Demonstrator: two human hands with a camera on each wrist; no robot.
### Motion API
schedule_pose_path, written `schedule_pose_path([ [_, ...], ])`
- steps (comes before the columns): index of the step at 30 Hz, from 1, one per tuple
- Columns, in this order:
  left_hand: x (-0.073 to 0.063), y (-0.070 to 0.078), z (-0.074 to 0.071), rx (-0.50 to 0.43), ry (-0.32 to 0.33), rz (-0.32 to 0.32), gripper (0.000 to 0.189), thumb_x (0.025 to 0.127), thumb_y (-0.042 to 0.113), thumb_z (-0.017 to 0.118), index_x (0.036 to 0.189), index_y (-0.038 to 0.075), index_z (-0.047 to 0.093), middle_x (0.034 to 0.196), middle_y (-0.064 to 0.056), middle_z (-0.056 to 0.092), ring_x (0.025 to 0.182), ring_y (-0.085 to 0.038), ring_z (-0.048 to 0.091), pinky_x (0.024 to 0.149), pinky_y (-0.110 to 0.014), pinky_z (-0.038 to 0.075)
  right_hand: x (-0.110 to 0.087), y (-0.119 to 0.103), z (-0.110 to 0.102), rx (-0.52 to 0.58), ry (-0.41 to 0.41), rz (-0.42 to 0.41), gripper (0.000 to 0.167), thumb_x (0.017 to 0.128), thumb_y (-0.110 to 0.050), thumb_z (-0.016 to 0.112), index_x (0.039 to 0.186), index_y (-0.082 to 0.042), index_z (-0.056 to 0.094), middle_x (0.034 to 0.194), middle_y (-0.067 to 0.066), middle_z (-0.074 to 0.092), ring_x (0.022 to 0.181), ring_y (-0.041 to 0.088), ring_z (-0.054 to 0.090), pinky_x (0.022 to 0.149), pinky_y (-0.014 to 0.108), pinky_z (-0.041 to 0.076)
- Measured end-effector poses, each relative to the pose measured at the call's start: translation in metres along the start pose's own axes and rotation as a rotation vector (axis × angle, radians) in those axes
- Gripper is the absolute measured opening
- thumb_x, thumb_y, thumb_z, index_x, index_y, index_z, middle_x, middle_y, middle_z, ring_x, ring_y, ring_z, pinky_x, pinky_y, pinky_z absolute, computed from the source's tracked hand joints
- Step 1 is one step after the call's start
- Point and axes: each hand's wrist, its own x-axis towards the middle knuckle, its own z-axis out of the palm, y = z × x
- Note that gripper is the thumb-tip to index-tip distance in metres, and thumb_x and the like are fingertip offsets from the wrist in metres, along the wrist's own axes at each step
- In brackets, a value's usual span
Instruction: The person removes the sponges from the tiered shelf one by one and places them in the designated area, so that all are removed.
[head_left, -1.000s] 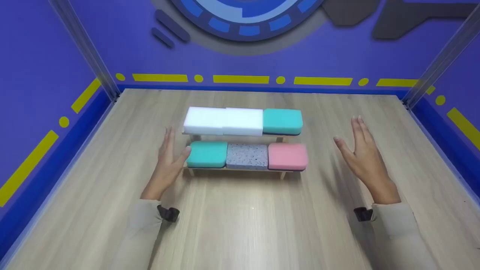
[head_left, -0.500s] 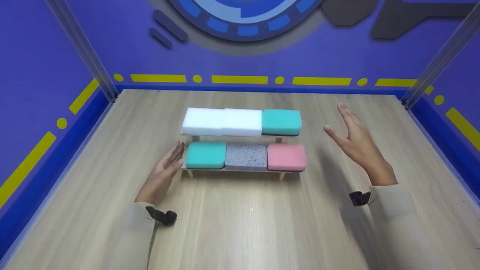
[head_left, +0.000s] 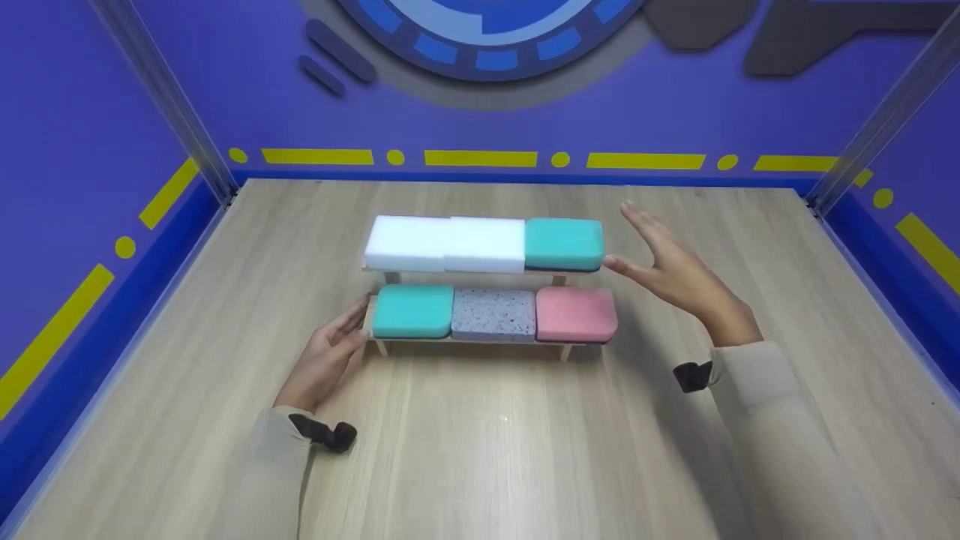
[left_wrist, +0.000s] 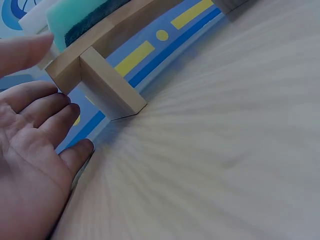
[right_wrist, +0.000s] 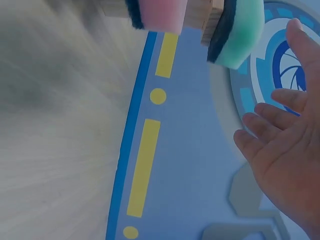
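Note:
A two-tier wooden rack [head_left: 370, 311] stands on the table. Its upper tier bears two white sponge blocks [head_left: 406, 242] and a teal sponge [head_left: 564, 244] with a dark scouring side. On the lower tier lie another teal sponge [head_left: 413, 311], a grey speckled block [head_left: 493, 313] and a pink sponge [head_left: 576, 313]. My left hand [head_left: 321, 361] is at the lower board's left end, its fingertips at or against the wood [left_wrist: 67, 70], fingers slightly bent. Spread-fingered, my right hand [head_left: 679, 277] hovers just right of the upper teal sponge, holding nothing.
Light wooden tabletop [head_left: 480, 450] extends around the rack. Blue panels [head_left: 525, 120] with yellow dashes wall it at the back and both sides, with metal posts [head_left: 172, 112] at the corners. A dark strap device sits on each wrist.
My right hand has moved left and slightly away from me, toward the upper teal sponge. My left hand has lowered and closed in on the rack's left end. The sponges have not shifted.

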Motion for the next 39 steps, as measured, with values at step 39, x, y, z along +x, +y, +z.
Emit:
schedule_pose_path([
  [39,0.001,-0.002,0.001,-0.030,0.032,-0.004,0.061,0.096,0.004,0.053,0.149,-0.004,0.024,0.160,-0.014,0.019,0.148,-0.024,0.017,0.108,-0.015,0.036,0.028,-0.027,0.027,-0.051,-0.058,-0.030,0.069,0.087,-0.036,0.070,0.145,-0.009,0.043,0.154,0.017,0.032,0.138,0.041,0.034,0.112,0.056,0.034],
])
